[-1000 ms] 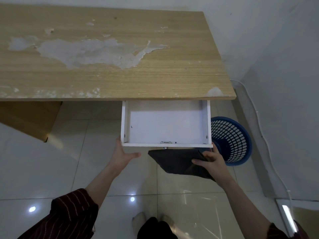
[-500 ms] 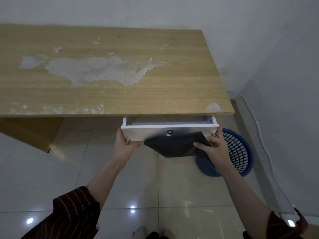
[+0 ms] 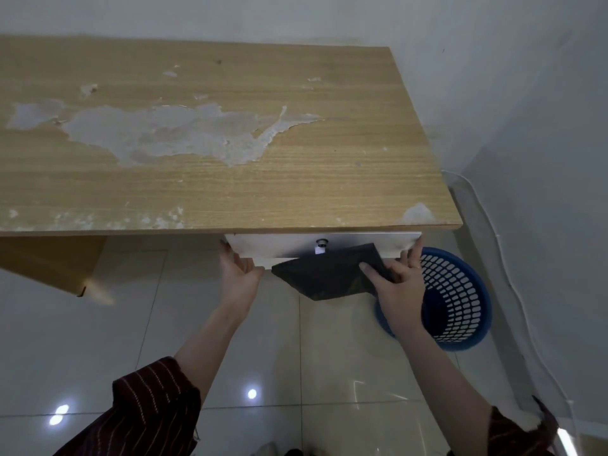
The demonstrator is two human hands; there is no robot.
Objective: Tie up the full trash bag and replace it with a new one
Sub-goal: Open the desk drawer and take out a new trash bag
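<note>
Drawer [image 3: 362, 242] pressed by left hand [image 3: 238, 279], grip wide; right hand [image 3: 399, 286] pinches black bag [image 3: 324, 278].

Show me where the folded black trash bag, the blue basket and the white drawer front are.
folded black trash bag [image 3: 325, 279], head view, middle of its flat face.
blue basket [image 3: 460, 301], head view, perforated inner wall.
white drawer front [image 3: 279, 245], head view, bare left part.

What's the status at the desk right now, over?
Left grip flat on drawer front. Right grip pinches folded black bag. Blue basket unlined; nothing in the way.
</note>
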